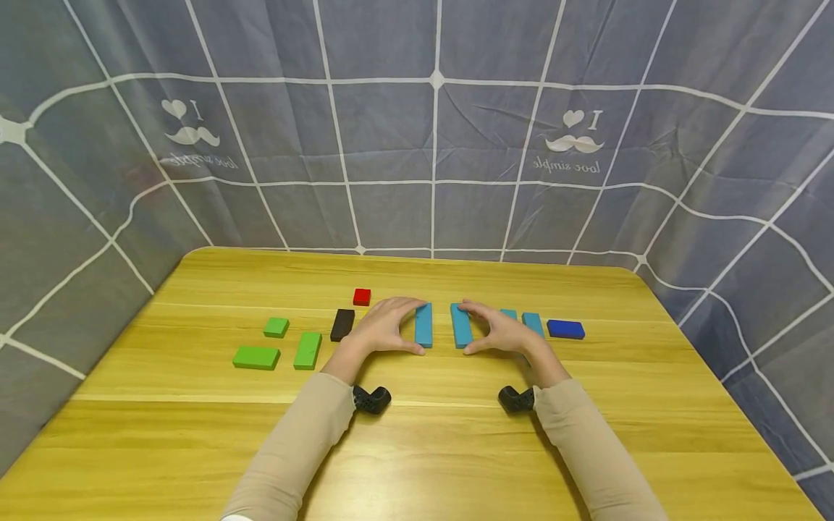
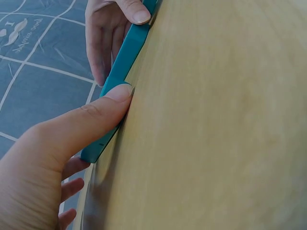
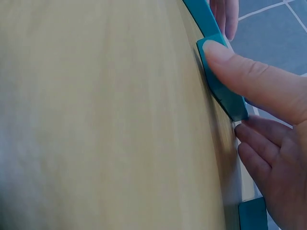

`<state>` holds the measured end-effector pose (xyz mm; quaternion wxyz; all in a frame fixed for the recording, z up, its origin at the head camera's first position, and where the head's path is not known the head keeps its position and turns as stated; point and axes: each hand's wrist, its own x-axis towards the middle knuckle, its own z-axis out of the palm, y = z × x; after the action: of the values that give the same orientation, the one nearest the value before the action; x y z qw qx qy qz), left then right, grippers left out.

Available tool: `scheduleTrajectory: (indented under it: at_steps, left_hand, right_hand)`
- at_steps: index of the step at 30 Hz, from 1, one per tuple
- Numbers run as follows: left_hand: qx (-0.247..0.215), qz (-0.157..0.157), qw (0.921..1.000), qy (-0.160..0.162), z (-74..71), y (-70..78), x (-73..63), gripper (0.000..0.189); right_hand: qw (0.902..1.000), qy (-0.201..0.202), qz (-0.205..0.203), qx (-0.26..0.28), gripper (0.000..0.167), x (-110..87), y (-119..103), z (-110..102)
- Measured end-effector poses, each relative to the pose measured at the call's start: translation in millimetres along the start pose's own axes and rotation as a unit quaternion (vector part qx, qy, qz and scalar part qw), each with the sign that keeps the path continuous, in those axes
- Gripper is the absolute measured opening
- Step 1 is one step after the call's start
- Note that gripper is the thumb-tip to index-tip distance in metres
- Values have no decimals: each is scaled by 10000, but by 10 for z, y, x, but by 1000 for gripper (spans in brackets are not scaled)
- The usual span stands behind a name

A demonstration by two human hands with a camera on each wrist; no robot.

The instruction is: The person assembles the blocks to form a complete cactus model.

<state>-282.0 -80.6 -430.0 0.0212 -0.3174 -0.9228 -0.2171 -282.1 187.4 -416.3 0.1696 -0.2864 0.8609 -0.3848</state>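
Note:
Side by side in the middle of the table lie two long light blue blocks, with a narrow gap between them in the head view. My left hand (image 1: 386, 327) pinches the left light blue block (image 1: 424, 325) lengthwise, thumb at its near end and fingertips at the far end. The right light blue block (image 1: 461, 325) is held the same way by my right hand (image 1: 500, 331). In the left wrist view the thumb (image 2: 91, 117) lies against the block's side; the right wrist view shows the right thumb (image 3: 254, 74) likewise.
Right of my right hand are two more light blue blocks (image 1: 533, 323), partly hidden, and a dark blue block (image 1: 565, 329). On the left lie a black block (image 1: 342, 325), a red block (image 1: 361, 297) and three green blocks (image 1: 308, 351). A grey curtain (image 1: 384, 130) hangs behind the table (image 1: 443, 463).

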Motion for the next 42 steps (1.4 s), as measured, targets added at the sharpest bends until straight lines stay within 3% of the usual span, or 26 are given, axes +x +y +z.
scheduleTrajectory:
  at_steps: [10,23,35,42]
  left_hand:
    - [166,5,9999,-23,24,-4,16,89]
    - [113,21,9986,522,1,101,-69,88]
    - [-236,47,9982,546,-18,455,-436,87]
    - [-385,324,9972,549,79,647,-693,86]
  right_hand:
    - [10000,13,74,22,84,-9,6,-3]
    - [9998,48,122,-156,84,1,7,1]
    - [9999,12,97,-42,84,13,-8,-1]
    - [9998,29,136,-119,84,7,-34,-10]
